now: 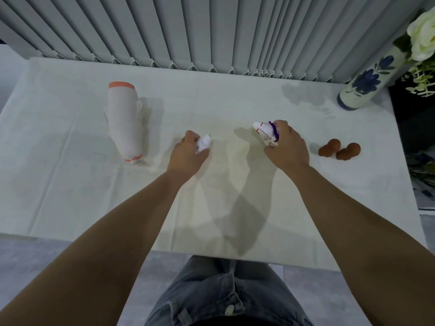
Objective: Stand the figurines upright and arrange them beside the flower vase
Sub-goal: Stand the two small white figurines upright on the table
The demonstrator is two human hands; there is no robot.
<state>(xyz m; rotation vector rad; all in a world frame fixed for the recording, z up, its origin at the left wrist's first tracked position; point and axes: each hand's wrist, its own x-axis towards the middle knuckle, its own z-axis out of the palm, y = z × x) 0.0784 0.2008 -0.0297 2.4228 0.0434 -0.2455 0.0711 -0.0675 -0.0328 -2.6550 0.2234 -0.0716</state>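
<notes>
A white vase with blue flower painting (363, 84) stands at the table's far right corner, holding a white rose. My left hand (188, 152) grips a small white figurine (204, 143) near the table's middle. My right hand (286, 147) holds a white figurine with red lines and a purple cord (264, 131), tilted to the left. Two small brown figurines (339, 149) lie side by side to the right of my right hand. A large white figurine with orange bands (124, 118) lies on its side at the left.
The table wears a white creased cloth (82, 184). Grey vertical blinds (211, 31) hang right behind the far edge. Dark furniture and green leaves (421, 85) sit beyond the right edge. My jeans show below the near edge.
</notes>
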